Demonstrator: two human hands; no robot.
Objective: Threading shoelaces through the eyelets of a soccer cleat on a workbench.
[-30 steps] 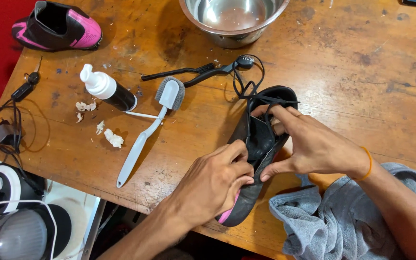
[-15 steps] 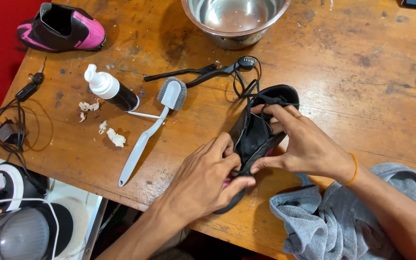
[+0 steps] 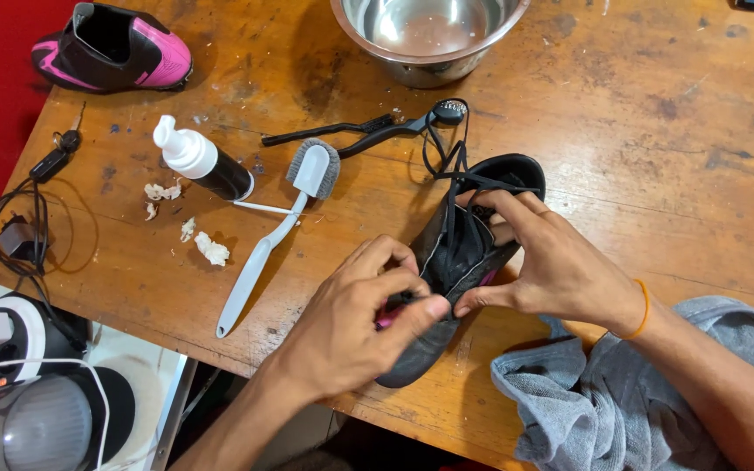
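Two hands, left hand (image 3: 351, 318) and right hand (image 3: 551, 266), pinch the worn black lace-up shoe (image 3: 460, 262) between closed fingers, its long axis running diagonally away from them.

Between the hands lies a black shoe (image 3: 460, 253) with a pink flash inside and black laces (image 3: 455, 166). Beyond the left hand (image 3: 355, 318) lie a grey-white brush (image 3: 277, 231), a white-capped black bottle (image 3: 202, 164) and a black-and-pink shoe (image 3: 115, 48); a grey towel (image 3: 621, 401) lies below the right hand (image 3: 551, 266), with its orange wristband (image 3: 641, 310).
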